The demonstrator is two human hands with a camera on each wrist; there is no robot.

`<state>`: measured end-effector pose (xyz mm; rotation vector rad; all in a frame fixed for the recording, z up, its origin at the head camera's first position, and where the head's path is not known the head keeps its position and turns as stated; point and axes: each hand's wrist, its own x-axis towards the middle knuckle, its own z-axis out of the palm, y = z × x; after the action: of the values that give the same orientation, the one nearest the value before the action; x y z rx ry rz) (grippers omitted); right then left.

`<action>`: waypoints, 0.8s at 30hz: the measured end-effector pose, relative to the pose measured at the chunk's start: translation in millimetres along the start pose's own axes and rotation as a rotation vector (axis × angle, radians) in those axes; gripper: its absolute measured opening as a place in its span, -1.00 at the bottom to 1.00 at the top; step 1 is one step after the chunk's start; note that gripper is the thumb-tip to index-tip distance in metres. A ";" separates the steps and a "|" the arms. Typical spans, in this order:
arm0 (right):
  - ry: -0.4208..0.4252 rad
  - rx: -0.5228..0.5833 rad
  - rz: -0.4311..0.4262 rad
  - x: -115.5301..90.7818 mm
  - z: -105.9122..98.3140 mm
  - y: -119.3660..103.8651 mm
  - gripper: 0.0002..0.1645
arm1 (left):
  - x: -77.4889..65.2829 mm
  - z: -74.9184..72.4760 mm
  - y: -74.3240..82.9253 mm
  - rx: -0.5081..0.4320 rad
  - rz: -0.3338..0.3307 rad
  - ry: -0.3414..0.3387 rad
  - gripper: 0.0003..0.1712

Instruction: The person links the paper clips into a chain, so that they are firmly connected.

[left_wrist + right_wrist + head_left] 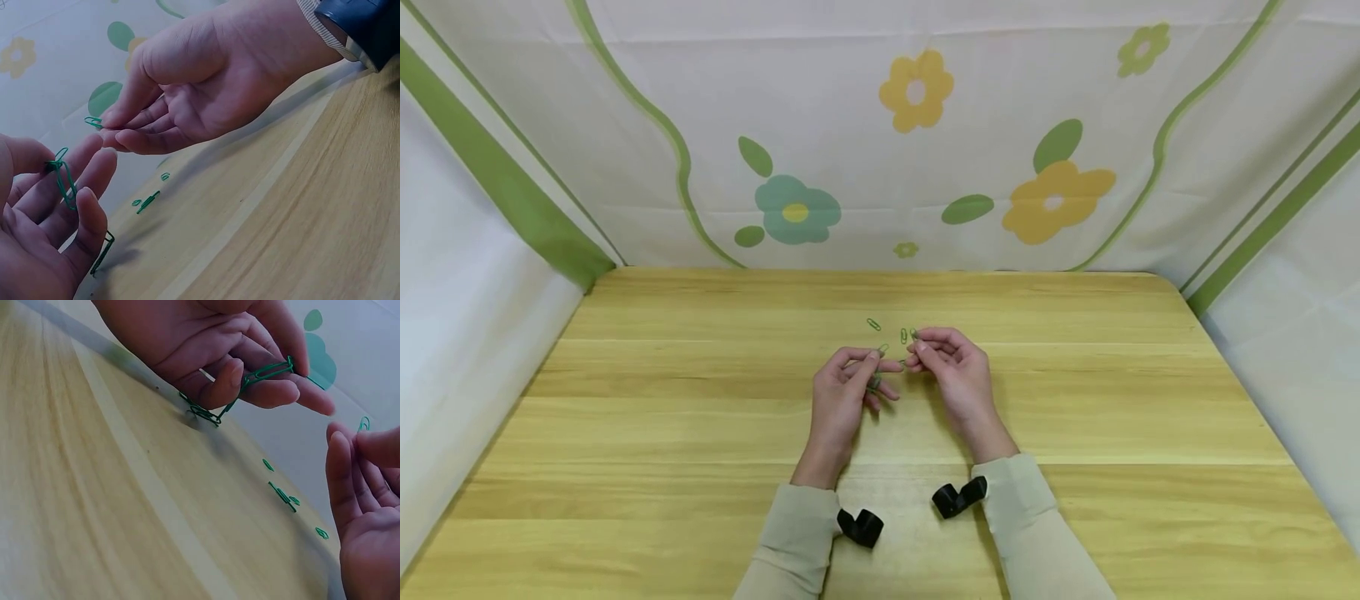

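My left hand (841, 390) pinches a green paper clip (883, 347) between thumb and forefinger, its other fingers spread. More green clips are linked to it; this paper clip chain (265, 374) runs down past the fingers, and its lower links are close over the table in the right wrist view. Just to the right, my right hand (961, 377) pinches a single green paper clip (93, 122) by one end, its rounded end sticking out past the fingertips. The two hands face each other, a small gap between their fingertips.
Several loose green paper clips lie on the wooden table (662, 417) beyond the hands, among them one paper clip (873, 324) at the far left and another paper clip (904, 336) near the right fingertips. A flower-printed curtain (850, 125) borders the table's back edge.
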<state>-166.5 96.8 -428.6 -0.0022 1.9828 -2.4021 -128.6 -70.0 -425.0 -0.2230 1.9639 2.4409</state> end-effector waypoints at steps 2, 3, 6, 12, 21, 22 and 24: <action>-0.016 0.013 0.001 -0.8 0.1 -0.6 -0.75 | 0.0 0.2 0.2 0.000 0.001 0.005 -0.74; -0.025 0.019 0.003 -1.2 0.2 -0.9 -0.74 | -0.1 0.3 0.2 0.000 0.000 0.009 -0.76; -0.048 0.038 0.013 -2.2 0.4 -1.3 -0.75 | -0.4 0.2 -0.2 0.003 0.001 0.019 -0.79; -0.066 0.022 0.037 -3.1 0.4 -0.9 -0.89 | -0.4 0.2 -1.6 0.013 -0.001 0.022 -0.81; -0.105 -0.050 0.005 -3.5 0.3 0.8 -0.90 | -1.4 0.9 -1.2 0.025 -0.011 0.012 -0.82; -0.111 -0.057 0.002 -3.4 0.3 1.1 -0.88 | -1.4 1.0 -1.3 0.028 -0.011 0.009 -0.82; -0.118 -0.073 -0.002 -3.1 0.4 1.8 -0.84 | -1.4 1.2 -1.5 0.033 -0.009 0.005 -0.82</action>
<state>-163.3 96.2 -430.2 -0.1439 2.0176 -2.2717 -127.1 -68.4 -426.1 -0.2366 1.9990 2.4029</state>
